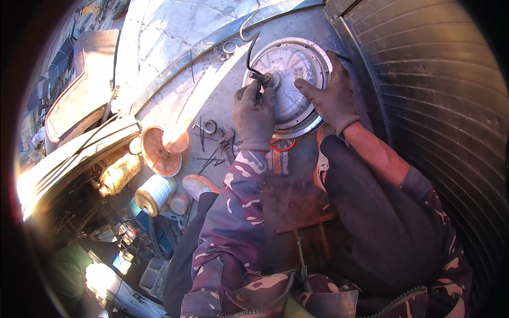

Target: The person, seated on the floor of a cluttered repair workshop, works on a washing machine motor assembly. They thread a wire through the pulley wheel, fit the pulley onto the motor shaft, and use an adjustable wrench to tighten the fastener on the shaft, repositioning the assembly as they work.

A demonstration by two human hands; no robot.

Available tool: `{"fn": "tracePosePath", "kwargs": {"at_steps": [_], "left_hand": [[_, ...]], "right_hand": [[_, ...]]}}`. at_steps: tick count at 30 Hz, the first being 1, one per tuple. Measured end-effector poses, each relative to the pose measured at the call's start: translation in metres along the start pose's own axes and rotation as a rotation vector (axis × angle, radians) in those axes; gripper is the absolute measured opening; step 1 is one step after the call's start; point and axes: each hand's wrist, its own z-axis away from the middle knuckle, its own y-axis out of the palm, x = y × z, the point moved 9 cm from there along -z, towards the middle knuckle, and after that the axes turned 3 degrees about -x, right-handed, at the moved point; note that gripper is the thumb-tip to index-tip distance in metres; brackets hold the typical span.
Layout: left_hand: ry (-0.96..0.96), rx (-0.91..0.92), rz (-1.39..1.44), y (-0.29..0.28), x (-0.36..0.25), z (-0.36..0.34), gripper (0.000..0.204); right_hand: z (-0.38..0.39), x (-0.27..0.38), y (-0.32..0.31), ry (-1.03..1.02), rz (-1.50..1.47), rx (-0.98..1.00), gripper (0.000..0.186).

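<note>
A round silver hub motor (pixel 295 100) with a bolted rim lies on the metal surface in front of me. A threaded axle (pixel 271 80) stands up from its centre, and a black cable (pixel 250 59) curves out of it. My gloved left hand (pixel 253 116) is closed around the axle's end, fingertips pinching near the collar. At the motor's right rim is my gloved right hand (pixel 333 98), thumb and index finger spread wide; its other fingers are partly hidden. Below the motor lie a red ring (pixel 282 144) and an adjustable wrench (pixel 227 140).
Hex keys (pixel 200 134) and a metal ring (pixel 210 126) lie left of my forearm. Further left are an orange-rimmed round tub (pixel 159 153), a white can (pixel 155 194) and a yellowish bottle (pixel 120 175). A ribbed metal shutter (pixel 435 79) rises close on the right.
</note>
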Motion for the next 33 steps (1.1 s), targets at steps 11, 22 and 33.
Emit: {"fn": "tracePosePath", "kwargs": {"at_steps": [11,22,33], "left_hand": [[0.100,-0.006,0.101,0.001,-0.008,-0.001,0.031],[0.146,0.022,0.106,0.000,-0.015,-0.002,0.033],[0.070,0.085,0.089,0.006,-0.032,-0.005,0.030]], "right_hand": [[-0.005,-0.002,0.000,-0.034,0.020,-0.013,0.107],[-0.009,-0.008,0.004,-0.031,-0.027,0.029,0.112],[-0.013,0.000,-0.003,-0.027,-0.010,0.011,0.110]]}}
